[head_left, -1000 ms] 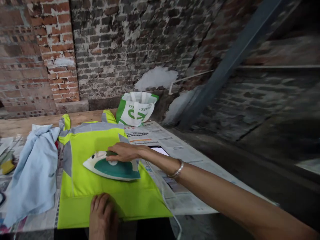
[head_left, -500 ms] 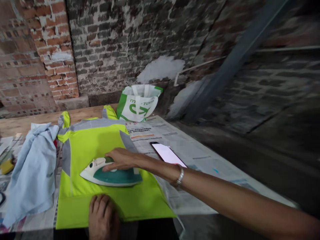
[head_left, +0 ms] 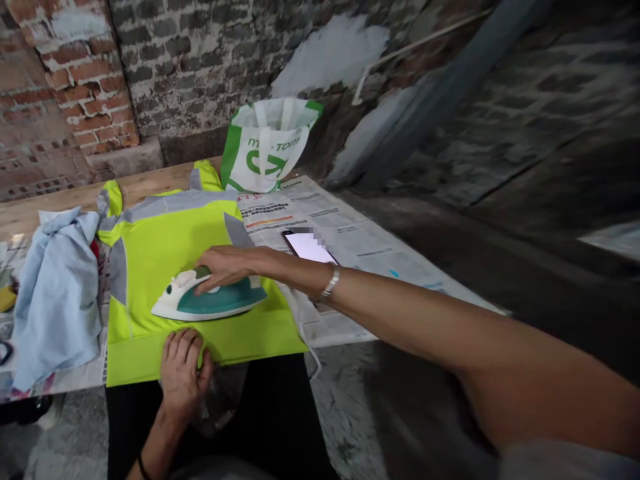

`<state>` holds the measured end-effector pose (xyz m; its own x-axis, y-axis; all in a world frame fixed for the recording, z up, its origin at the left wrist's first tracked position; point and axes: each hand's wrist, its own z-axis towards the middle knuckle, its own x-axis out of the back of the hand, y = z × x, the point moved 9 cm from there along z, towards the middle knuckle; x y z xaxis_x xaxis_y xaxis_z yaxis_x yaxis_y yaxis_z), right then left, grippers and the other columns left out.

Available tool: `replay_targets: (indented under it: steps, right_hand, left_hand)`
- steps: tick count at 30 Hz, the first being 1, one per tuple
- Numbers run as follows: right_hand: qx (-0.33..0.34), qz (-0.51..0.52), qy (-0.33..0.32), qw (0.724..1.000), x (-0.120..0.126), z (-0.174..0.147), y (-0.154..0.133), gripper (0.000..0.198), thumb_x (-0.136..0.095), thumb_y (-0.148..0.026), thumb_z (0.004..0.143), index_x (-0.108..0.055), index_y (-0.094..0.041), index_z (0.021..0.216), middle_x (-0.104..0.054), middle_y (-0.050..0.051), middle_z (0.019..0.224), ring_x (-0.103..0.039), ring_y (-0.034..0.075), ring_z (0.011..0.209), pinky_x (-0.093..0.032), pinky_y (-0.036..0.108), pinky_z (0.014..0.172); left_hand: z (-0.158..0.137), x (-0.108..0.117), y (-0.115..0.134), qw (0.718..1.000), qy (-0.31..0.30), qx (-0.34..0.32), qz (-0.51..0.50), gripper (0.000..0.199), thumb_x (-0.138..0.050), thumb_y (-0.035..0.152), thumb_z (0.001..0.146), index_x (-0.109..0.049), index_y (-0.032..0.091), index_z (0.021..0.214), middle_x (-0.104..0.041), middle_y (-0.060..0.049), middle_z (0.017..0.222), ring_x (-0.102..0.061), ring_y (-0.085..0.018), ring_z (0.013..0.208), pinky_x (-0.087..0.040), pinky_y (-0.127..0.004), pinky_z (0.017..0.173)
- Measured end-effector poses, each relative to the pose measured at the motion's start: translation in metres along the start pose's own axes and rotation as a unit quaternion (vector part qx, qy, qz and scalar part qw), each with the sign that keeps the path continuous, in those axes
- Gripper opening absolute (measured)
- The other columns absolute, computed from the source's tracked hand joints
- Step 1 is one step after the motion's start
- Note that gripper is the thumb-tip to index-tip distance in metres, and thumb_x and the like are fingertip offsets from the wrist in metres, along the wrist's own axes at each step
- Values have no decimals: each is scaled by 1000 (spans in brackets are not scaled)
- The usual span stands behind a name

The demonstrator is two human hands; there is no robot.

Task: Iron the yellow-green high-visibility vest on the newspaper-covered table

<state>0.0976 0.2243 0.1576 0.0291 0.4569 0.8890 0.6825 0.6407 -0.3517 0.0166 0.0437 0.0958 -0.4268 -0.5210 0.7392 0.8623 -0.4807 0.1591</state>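
Right hand point(head_left: 226, 265) grips iron point(head_left: 215, 303) by handle, iron flat on yellow garment point(head_left: 173, 233); left hand point(head_left: 182, 367) on garment's near edge, fingers together, can't tell if pinching cloth

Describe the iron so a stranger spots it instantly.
Find the yellow-and-grey shirt spread on the table. On its lower half, the right hand holds the iron, tip pointing left. Its teal-and-white body stands out against the yellow.
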Motion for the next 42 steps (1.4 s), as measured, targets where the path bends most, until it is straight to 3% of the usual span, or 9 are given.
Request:
replay_targets:
  steps: [4,8,12,21,25,28,30,37,42]
  right_hand:
    - [-61,-16,24,998,-5,-24,28,46,-69,-64,86,-77,-20,93,-78,9,84,-71,24,80,-38,27,62]
    - [-109,-54,100,987,-2,-15,33,53,-63,-69,89,-75,-20,104,-79,14,95,-74,29,92,-43,29,67]
    - [-159,-44,146,975,15,17,43,56,-59,-70,91,-74,-20,110,-79,16,106,-73,30,101,-47,29,72]
    - [-274,-11,217,937,78,113,98,60,-56,-60,97,-69,-12,130,-70,23,131,-65,32,124,-50,33,91]
    - [-282,9,207,937,85,125,107,58,-61,-61,94,-72,-13,124,-76,20,118,-71,31,111,-53,32,85]
    - [-260,32,151,953,71,113,101,56,-62,-63,92,-78,-11,105,-80,17,92,-74,27,86,-52,30,73]
    - [-240,37,120,963,58,97,90,55,-62,-64,92,-78,-12,98,-79,14,87,-74,25,79,-49,28,66]
    - [-189,-2,110,976,16,36,37,50,-64,-64,89,-77,-17,103,-79,14,104,-74,26,94,-44,26,63]
    - [-195,-29,126,972,18,35,18,55,-62,-65,91,-76,-16,111,-77,19,114,-72,30,107,-48,29,73]
  left_hand:
    - [-1,2,3,1000,17,-2,23,18,-49,16,98,-63,19,109,-75,-6,107,-70,-22,105,-49,-41,102]
    - [-4,1,3,998,39,6,40,21,-46,14,99,-63,20,109,-76,-5,105,-71,-21,104,-49,-40,101]
    - [-12,-4,0,996,78,30,33,22,-46,13,98,-65,21,108,-77,-5,105,-71,-21,104,-48,-40,103]
    - [-25,-16,-4,986,147,75,-12,24,-46,12,95,-67,21,104,-77,-6,105,-70,-21,107,-44,-41,109]
    - [-18,-10,-1,989,135,66,10,22,-48,13,92,-67,22,100,-78,-4,102,-71,-19,102,-45,-38,107]
    - [-16,-8,-1,990,128,59,17,23,-48,13,91,-66,23,101,-78,-3,101,-72,-20,100,-47,-38,104]
    - [-17,-8,-3,990,123,69,20,26,-46,12,91,-66,23,104,-78,-4,102,-72,-21,101,-49,-41,103]
    - [-16,-11,-2,995,74,36,50,35,-47,9,88,-65,22,114,-76,-5,105,-71,-23,100,-54,-43,96]
    - [-15,-8,-4,994,88,36,62,34,-47,8,89,-66,22,113,-76,-5,105,-71,-23,100,-53,-42,96]
